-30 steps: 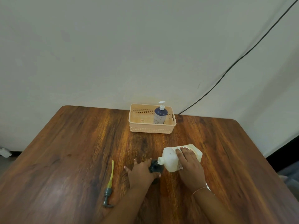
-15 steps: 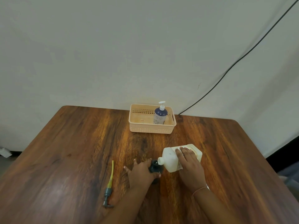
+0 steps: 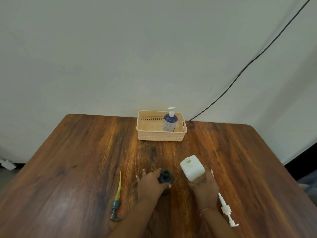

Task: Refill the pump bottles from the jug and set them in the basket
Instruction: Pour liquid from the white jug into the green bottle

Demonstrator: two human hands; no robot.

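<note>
No legible text, brand, number or sign in view.

- Blue pump bottle [image 3: 169, 123], upright in the basket [image 3: 159, 137] at 12 o'clock on the table [image 3: 85, 152]: pale lower band with small dark marks, too small to read.
- White jug [image 3: 192, 167], about 5 o'clock from the basket, gripped by the right hand [image 3: 204, 189]: visible faces bear nothing readable.
- Dark bottle [image 3: 165, 176], at 9 o'clock from the jug, held by the left hand [image 3: 151, 184]: no marking can be made out.
</note>
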